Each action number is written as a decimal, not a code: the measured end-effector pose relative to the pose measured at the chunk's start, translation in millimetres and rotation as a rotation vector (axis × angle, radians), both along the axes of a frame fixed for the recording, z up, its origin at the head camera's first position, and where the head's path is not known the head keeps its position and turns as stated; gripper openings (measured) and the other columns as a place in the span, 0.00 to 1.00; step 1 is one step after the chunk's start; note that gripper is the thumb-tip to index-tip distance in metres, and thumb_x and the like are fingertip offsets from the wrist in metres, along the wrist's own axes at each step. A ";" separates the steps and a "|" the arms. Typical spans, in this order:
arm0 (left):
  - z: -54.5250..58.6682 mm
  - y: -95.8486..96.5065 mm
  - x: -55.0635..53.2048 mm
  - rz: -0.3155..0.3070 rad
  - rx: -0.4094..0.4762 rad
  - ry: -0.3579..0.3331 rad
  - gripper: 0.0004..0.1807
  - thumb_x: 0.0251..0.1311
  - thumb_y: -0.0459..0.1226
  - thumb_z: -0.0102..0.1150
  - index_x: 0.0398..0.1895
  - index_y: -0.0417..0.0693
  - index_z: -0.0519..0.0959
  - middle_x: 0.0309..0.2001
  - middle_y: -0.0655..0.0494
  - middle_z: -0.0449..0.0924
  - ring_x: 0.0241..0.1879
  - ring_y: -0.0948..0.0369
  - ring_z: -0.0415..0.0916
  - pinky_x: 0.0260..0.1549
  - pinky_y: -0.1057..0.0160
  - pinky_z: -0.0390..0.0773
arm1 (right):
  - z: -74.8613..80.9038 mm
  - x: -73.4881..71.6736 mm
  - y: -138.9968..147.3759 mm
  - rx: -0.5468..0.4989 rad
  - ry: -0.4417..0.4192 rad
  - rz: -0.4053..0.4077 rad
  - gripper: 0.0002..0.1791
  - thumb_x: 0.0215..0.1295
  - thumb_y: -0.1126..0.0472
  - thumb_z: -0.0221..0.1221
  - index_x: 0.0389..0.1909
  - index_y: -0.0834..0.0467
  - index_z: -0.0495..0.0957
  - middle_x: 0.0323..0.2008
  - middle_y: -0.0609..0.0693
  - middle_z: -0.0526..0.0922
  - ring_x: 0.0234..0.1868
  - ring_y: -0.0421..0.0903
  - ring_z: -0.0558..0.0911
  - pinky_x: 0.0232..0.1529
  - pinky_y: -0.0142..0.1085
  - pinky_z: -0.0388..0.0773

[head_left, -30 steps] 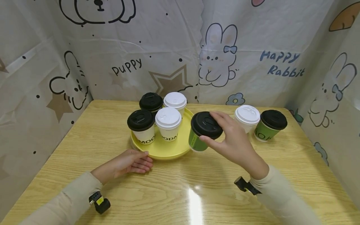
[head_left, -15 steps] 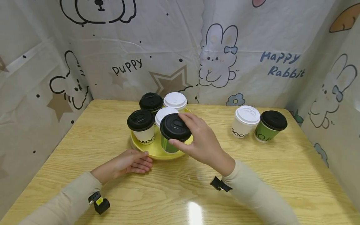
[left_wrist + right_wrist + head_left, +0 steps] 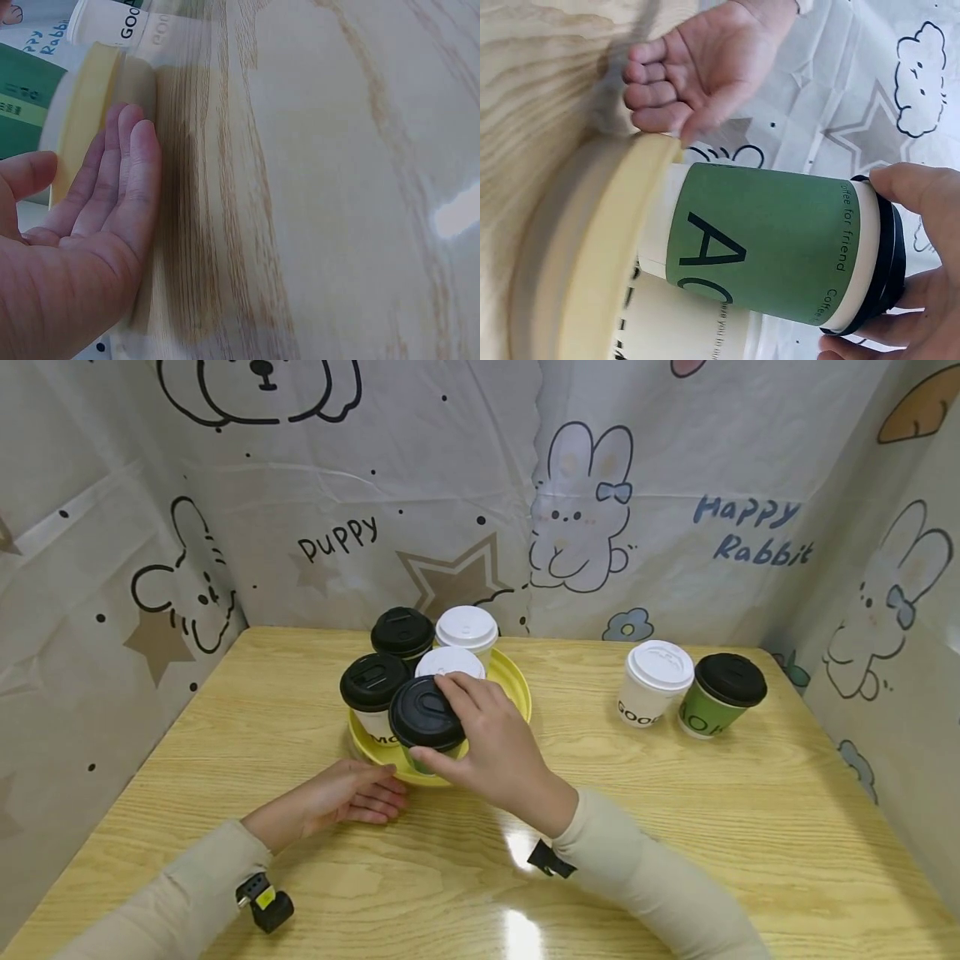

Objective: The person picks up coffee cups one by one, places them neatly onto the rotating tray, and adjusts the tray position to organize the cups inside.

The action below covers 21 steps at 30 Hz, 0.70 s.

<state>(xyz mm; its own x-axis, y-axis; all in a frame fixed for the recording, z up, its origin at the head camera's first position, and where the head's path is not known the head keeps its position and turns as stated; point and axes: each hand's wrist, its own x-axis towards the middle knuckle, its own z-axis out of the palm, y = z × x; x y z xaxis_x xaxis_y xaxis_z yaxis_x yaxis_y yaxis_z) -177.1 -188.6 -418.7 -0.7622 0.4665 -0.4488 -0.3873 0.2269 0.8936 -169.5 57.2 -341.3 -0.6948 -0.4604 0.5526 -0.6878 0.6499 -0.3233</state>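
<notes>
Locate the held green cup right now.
In the head view, the green cup is in the right hand at the near side of the yellow tray, just right of a black-lidded white cup.

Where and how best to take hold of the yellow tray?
Probably by the rim of the yellow tray, at the head view's left and right, coming in low from outside. It is round and lies flat, with a raised wall. The right edge is bare; a black-lidded cup stands close inside the left, so stay outside the wall there.
</notes>
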 end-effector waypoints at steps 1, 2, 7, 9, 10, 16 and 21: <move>0.0 -0.2 0.1 0.000 0.000 0.001 0.30 0.72 0.47 0.45 0.55 0.23 0.71 0.42 0.45 0.84 0.40 0.58 0.83 0.43 0.61 0.83 | -2.3 -0.6 -1.7 0.000 0.010 0.001 0.43 0.53 0.39 0.67 0.65 0.60 0.68 0.61 0.56 0.72 0.59 0.52 0.72 0.59 0.45 0.72; 0.0 -0.4 0.2 -0.001 0.000 0.003 0.30 0.72 0.47 0.45 0.55 0.23 0.71 0.42 0.45 0.84 0.40 0.58 0.83 0.43 0.61 0.83 | -4.4 -1.1 -3.4 0.000 0.021 0.002 0.43 0.53 0.39 0.67 0.64 0.60 0.68 0.60 0.56 0.72 0.59 0.52 0.71 0.59 0.45 0.72; -1.2 -0.7 0.0 -0.006 0.000 0.007 0.30 0.72 0.48 0.45 0.55 0.23 0.71 0.43 0.45 0.83 0.40 0.57 0.83 0.43 0.60 0.83 | -12.8 -3.5 -10.4 0.007 0.074 0.004 0.42 0.53 0.40 0.67 0.63 0.61 0.69 0.60 0.56 0.72 0.58 0.51 0.70 0.60 0.43 0.70; -1.7 -0.8 -0.1 -0.007 0.002 0.008 0.30 0.71 0.47 0.45 0.56 0.23 0.71 0.43 0.45 0.83 0.41 0.57 0.83 0.44 0.60 0.82 | -14.5 -4.4 -12.6 0.007 0.091 0.003 0.42 0.53 0.40 0.67 0.63 0.61 0.70 0.60 0.56 0.72 0.58 0.51 0.70 0.60 0.42 0.70; -1.9 -0.9 -0.2 -0.008 0.004 0.009 0.30 0.71 0.47 0.45 0.56 0.23 0.71 0.43 0.45 0.83 0.41 0.57 0.83 0.44 0.60 0.82 | -14.8 -4.8 -13.7 0.005 0.097 0.002 0.42 0.53 0.40 0.67 0.63 0.61 0.70 0.60 0.56 0.72 0.58 0.51 0.70 0.60 0.42 0.70; -1.9 -1.1 0.0 -0.010 0.007 0.006 0.28 0.72 0.45 0.44 0.55 0.23 0.71 0.44 0.44 0.83 0.41 0.57 0.82 0.44 0.59 0.82 | -16.4 -7.0 -19.6 0.007 0.111 0.003 0.43 0.52 0.39 0.67 0.63 0.61 0.70 0.60 0.55 0.72 0.58 0.50 0.70 0.59 0.43 0.71; -1.8 -0.9 -0.4 -0.011 0.006 0.003 0.28 0.73 0.44 0.42 0.55 0.23 0.71 0.44 0.44 0.83 0.41 0.57 0.82 0.44 0.60 0.82 | -25.8 -7.6 -22.0 0.025 0.098 -0.006 0.44 0.51 0.38 0.68 0.63 0.61 0.70 0.60 0.56 0.72 0.58 0.51 0.70 0.58 0.43 0.71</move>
